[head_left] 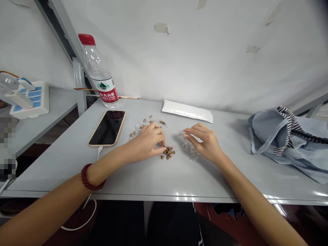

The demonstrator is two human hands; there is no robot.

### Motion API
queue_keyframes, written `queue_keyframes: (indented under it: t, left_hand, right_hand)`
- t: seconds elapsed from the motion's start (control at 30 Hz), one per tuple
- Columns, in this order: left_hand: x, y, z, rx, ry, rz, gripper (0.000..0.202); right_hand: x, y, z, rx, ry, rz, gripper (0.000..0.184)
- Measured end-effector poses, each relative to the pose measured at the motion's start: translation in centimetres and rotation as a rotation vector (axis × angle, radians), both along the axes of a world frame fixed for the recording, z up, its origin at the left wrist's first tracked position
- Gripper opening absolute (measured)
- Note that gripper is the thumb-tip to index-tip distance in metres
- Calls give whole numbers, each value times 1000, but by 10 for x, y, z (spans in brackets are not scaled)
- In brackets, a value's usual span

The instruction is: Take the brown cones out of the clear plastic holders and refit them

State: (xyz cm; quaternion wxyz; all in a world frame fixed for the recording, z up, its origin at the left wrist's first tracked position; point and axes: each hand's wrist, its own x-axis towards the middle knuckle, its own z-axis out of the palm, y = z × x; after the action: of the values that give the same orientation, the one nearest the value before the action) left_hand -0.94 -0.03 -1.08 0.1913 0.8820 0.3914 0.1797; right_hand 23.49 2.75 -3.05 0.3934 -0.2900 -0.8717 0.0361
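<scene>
My left hand [147, 141] reaches in from the left, with its thumb and index fingertips closed together at the edge of a small pile of brown corks [169, 153]. They seem to pinch one cork, mostly hidden by the fingertips. My right hand [205, 140] pinches a tiny clear glass bottle [184, 133] between thumb and index finger. Below it, several more tiny clear bottles [194, 156] lie on the table, partly covered by that hand. Behind my left hand lies a cluster of small clear bottles with corks in them [151, 119], some of it hidden.
On the left of the grey table [153, 181] are a phone [107, 128] with a white cable and a red-capped water bottle [102, 78]. A white packet [187, 111] lies near the wall. At right is a light-blue cloth bag [271, 133]. A power strip [36, 99] stands far left.
</scene>
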Motion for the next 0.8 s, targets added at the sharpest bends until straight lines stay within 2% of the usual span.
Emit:
queue_keyframes:
  t: [0.07, 0.13, 0.23, 0.3, 0.37, 0.47, 0.57, 0.73, 0.8]
  left_hand:
    - [-10, 3, 3, -10, 48, 21, 19]
    - [-23, 6, 9, -34, 52, 116, 26]
    - [-40, 8, 18, -203, 109, 254, 28]
    - [-43, 7, 18, -346, 176, 245, 27]
    - [-39, 4, 14, -415, 211, 188, 22]
    - [-26, -1, 10, -387, 160, 118, 20]
    - [-19, -2, 13, -378, 69, 80, 25]
    - [-23, 3, 15, -212, 74, 185, 29]
    - [-20, 4, 11, -206, 80, 172, 30]
  right_hand:
    - [5, 2, 2, 12, -17, -34, 12]
    - [9, 2, 4, -2, -53, -56, 12]
    - [13, 1, 9, -44, -121, -83, 12]
    - [15, 0, 10, -64, -172, -89, 12]
    - [15, -1, 11, -92, -218, -86, 13]
    - [13, -5, 10, -144, -277, -75, 15]
    - [11, -8, 9, -170, -309, -60, 16]
    - [14, -9, 11, -202, -370, -72, 15]
    - [16, -10, 13, -230, -403, -83, 14]
